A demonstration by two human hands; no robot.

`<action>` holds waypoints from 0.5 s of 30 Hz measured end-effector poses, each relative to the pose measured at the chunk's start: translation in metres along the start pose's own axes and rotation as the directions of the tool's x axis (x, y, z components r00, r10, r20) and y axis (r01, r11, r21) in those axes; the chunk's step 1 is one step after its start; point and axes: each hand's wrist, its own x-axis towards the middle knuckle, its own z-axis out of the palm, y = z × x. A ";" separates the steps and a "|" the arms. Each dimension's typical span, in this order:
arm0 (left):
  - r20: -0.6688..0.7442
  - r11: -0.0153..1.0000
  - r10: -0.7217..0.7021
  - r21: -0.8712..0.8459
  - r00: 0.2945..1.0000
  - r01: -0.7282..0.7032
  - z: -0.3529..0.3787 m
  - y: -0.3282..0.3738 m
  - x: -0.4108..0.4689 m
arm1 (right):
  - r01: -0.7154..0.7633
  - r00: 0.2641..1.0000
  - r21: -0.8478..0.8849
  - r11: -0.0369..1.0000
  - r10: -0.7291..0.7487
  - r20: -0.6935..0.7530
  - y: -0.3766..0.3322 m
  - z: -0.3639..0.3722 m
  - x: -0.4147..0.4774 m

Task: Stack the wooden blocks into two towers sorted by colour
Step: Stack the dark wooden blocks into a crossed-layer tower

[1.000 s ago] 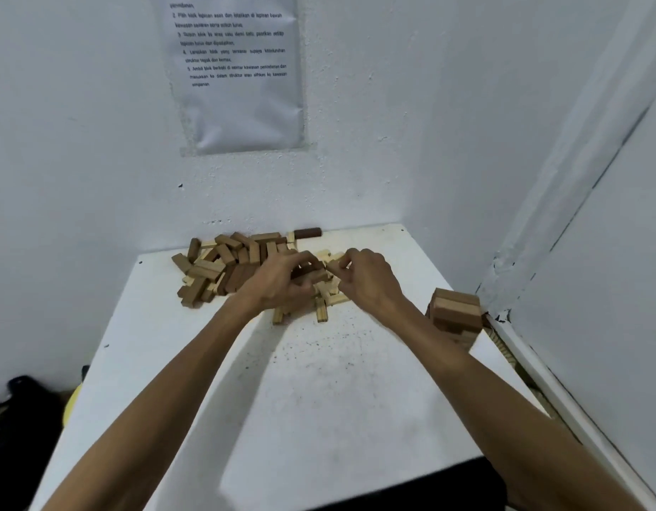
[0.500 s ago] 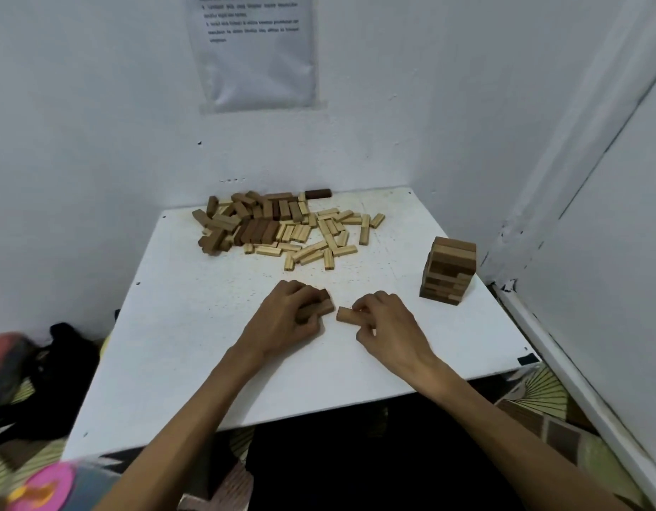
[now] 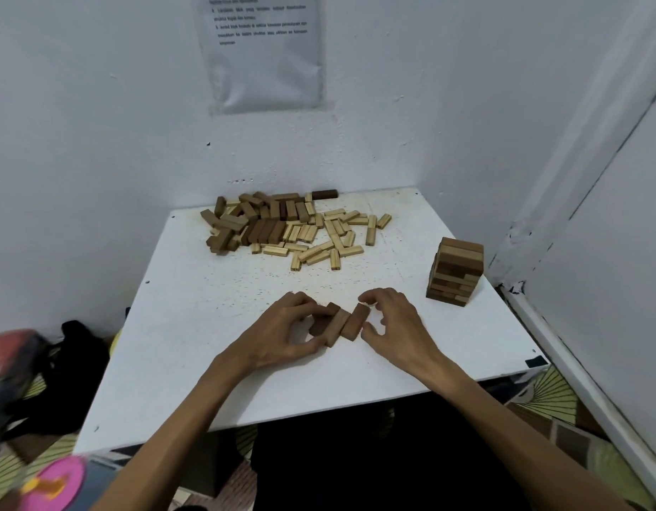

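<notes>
Brought together since half a second ago, three dark-brown rectangular wooden blocks point(image 3: 341, 324) lie side by side mid-front on the white table point(image 3: 208, 326), long axes pointing away, left hand point(image 3: 282, 335) pinching the row's ends, right hand point(image 3: 396, 326) just beside it, fingers curled, parted, holding nothing.

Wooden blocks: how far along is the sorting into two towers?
One brown tower stands on the right. The left hand grips three brown blocks laid side by side, with the right hand beside them. Still to do: the loose pile, brown and pale. There is no pale tower yet.
</notes>
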 end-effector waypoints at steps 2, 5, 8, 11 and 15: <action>-0.012 1.000 -0.005 -0.022 1.000 0.005 0.002 -0.001 -0.001 | 0.002 0.995 -0.019 1.000 0.000 0.101 0.004 -0.008 -0.004; -0.032 0.998 0.015 0.059 0.999 -0.013 0.003 -0.005 -0.001 | 0.023 0.987 -0.042 0.999 -0.015 0.162 0.006 -0.011 -0.007; 0.020 1.000 -0.013 0.015 1.000 0.012 -0.001 -0.005 0.003 | 0.022 0.996 -0.034 0.999 -0.018 0.088 0.008 -0.003 -0.010; 0.077 1.000 0.001 -0.005 0.997 0.000 -0.002 -0.005 0.010 | 0.054 0.998 -0.033 0.998 -0.054 -0.023 0.013 0.005 -0.011; 0.085 1.000 0.015 0.003 0.996 -0.015 0.000 -0.008 0.016 | 0.054 0.998 0.009 0.999 -0.054 -0.011 0.015 0.003 -0.008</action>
